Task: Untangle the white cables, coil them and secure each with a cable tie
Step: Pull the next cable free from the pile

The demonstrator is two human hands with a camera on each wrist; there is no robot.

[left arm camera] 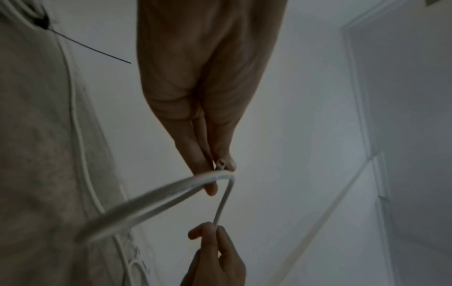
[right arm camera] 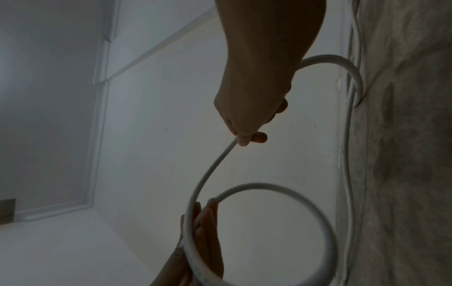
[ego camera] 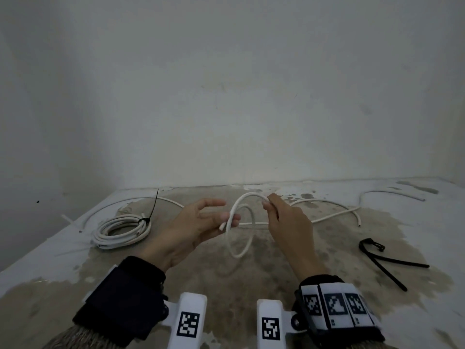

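Note:
I hold a white cable above the floor, with one loop hanging between my hands. My left hand pinches the cable's cut end and the loop between thumb and fingers, also seen in the left wrist view. My right hand grips the cable a little farther along, at the top of the loop. The rest of this cable trails right across the floor. A finished white coil lies at the left, bound by a black cable tie.
Two loose black cable ties lie on the floor at the right. Another white cable curves behind the coil. A further white cable lies near the wall at the far right. The stained floor meets a white wall.

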